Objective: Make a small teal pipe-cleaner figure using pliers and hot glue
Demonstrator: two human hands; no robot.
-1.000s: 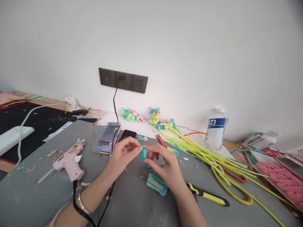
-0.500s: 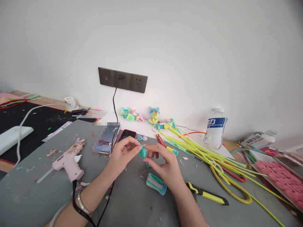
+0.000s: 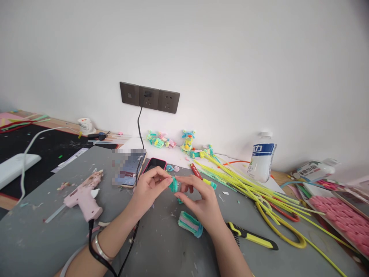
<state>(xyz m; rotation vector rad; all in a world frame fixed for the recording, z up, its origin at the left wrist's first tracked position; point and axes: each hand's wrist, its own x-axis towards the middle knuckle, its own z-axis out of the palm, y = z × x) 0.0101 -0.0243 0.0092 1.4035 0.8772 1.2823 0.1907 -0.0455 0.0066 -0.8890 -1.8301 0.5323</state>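
Between the thumb and fingertips of my left hand (image 3: 151,188), a small coil of teal fuzzy pipe cleaner (image 3: 173,185) is pinched above the grey mat. My right hand (image 3: 198,196) is close on its other side. Its index fingertip meets the top of the coil, while the thumb is spread apart below it and the other fingers curl behind. Under the right hand lies a fluffy teal, lilac and blue cylinder (image 3: 190,224) of pipe cleaners. Another teal piece (image 3: 180,201) is partly hidden behind the right thumb.
A pink glue gun (image 3: 84,201) lies left, its black cord crossing my left forearm. A yellow-black utility knife (image 3: 256,238) and long yellow pipe cleaners (image 3: 245,181) lie right. Behind are phones (image 3: 155,164), pipe-cleaner figures (image 3: 187,141) and a white bottle (image 3: 262,157) by the wall.
The teal coil has turned slightly at my fingertips. Both hands have stayed in nearly the same place.
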